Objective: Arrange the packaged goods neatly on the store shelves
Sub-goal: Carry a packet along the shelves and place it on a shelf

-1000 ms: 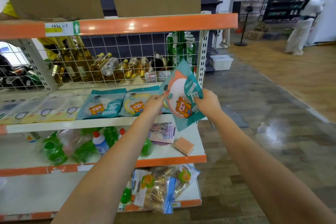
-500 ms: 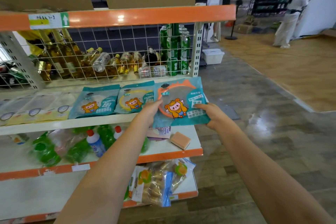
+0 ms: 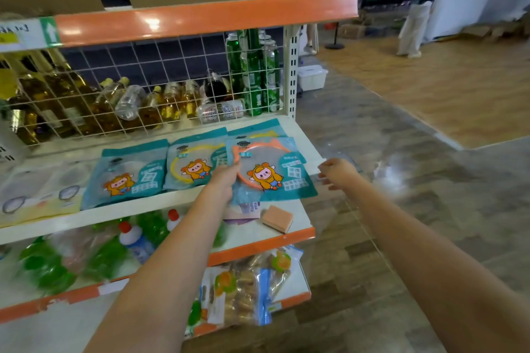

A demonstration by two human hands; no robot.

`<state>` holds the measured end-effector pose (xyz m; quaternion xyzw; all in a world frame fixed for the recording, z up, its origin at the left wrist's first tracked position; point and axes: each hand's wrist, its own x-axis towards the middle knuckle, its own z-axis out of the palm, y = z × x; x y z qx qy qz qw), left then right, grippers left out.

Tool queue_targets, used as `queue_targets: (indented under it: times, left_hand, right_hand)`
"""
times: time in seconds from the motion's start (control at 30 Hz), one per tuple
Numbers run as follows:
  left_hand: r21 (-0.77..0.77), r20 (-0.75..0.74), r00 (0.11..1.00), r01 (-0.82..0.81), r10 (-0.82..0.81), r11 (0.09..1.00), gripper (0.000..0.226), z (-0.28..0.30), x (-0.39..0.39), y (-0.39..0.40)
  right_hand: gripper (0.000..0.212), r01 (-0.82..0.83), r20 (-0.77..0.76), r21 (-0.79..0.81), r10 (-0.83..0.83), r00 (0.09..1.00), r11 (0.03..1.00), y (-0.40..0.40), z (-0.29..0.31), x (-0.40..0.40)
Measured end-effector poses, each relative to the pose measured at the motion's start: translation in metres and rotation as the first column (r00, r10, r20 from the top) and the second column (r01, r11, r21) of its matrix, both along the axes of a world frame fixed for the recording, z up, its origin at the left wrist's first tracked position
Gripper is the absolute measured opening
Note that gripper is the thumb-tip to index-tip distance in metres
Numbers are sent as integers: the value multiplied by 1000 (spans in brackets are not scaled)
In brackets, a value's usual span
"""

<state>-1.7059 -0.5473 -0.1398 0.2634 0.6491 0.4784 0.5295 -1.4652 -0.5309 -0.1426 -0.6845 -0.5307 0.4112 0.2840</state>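
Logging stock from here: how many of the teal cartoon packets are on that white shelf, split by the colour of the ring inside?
Orange ring: 1, the packet held by the left hand
Yellow ring: 2, one beside it, one partly hidden behind it
Ring colour unclear: 1, the leftmost teal packet
Total: 4

Head view: single wide-angle camera, worn.
Looks forward and down along both forearms at the shelf [image 3: 177,203] end, close; aisle floor [image 3: 401,209] stretches right into the distance.
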Motion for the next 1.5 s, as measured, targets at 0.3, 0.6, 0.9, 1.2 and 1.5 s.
queue_targets:
  times: [0.3,0.6,0.9,1.2,1.5]
  left_hand:
    - [-3,-11,995,-100,100,995,23,7,3,44]
    - [6,-125,976,-181,180,983,20,3,12,102]
    - [13,-410,894,-190,179,982,50,-5,20,120]
    - [-93,-917,393,-33,-73,995,34,-17,17,115]
    - [-137,-958,257,-35,-123,990,39,-26,15,112]
  right_hand:
    - [33,-284,554,153,156,818,947,65,5,6]
    - [28,-384,608,122,236,758,915,124,-7,20]
    - [29,-504,653,73,341,676,860,157,-23,18]
    - [32,-549,664,95,358,656,830,166,-31,11]
    - [38,-523,677,84,336,654,848,161,-33,6]
